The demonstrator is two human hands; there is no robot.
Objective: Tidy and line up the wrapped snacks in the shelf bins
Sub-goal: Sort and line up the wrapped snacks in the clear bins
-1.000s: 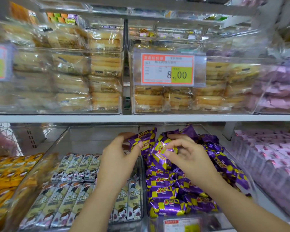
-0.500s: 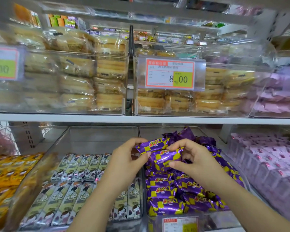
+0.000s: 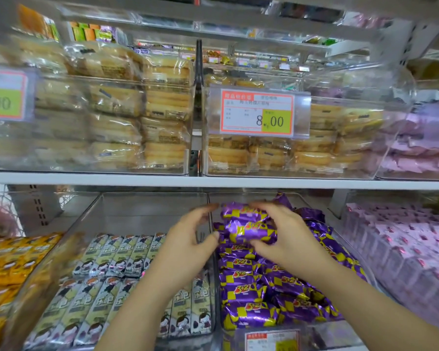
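Tidying under way at purple bin (image 3: 323,333) on the lower shelf. Holds two stacked purple snacks (image 3: 249,225) just above the heap toward the bin's back. Curls right hand (image 3: 289,239) round the pair, fingers on top and thumb beneath, likely to keep both square. Cups left hand (image 3: 185,239) against their left ends, thumb touching the lower one, probably as a stop for evening the edges; too blurred to judge as gripping or merely touching. Shows front packets (image 3: 246,295) in a neat column, right side jumbled.
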